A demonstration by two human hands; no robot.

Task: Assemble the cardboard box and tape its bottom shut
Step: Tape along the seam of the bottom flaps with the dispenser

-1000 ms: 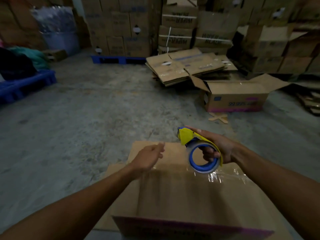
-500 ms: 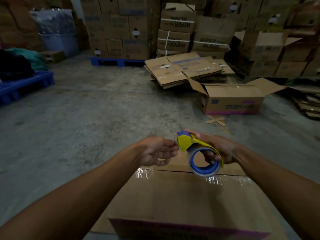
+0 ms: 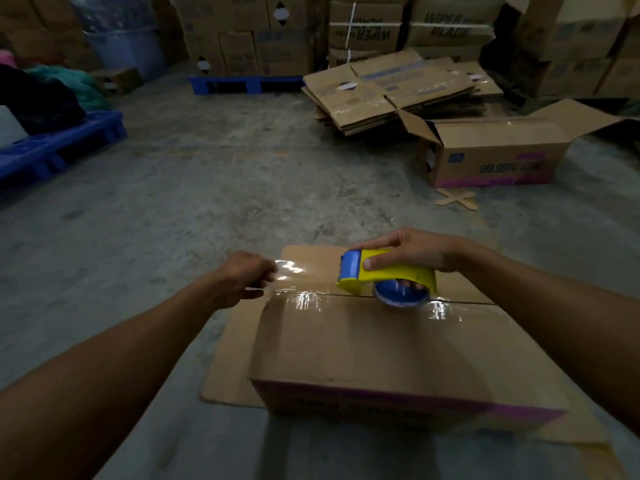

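A brown cardboard box (image 3: pixel 363 344) with a purple band stands on the floor in front of me, its folded flaps facing up. Shiny clear tape (image 3: pixel 308 301) lies along the middle seam. My right hand (image 3: pixel 412 252) grips a yellow and blue tape dispenser (image 3: pixel 384 277) that rests over the seam near the box's far side. My left hand (image 3: pixel 244 277) is off the box's far left corner, fingers pinched on the free end of the tape (image 3: pixel 289 270), which stretches from the dispenser to that hand.
A flat cardboard sheet (image 3: pixel 228 358) lies under the box. An open box (image 3: pixel 491 157) stands at the right, with flattened cartons (image 3: pixel 391 88) behind it. Stacked boxes (image 3: pixel 367 26) line the back wall. Blue pallets (image 3: pixel 59 147) sit at the left.
My left hand took the tape's end at the dispenser and pulled it out to the left. My right hand lowered the dispenser onto the box's seam.
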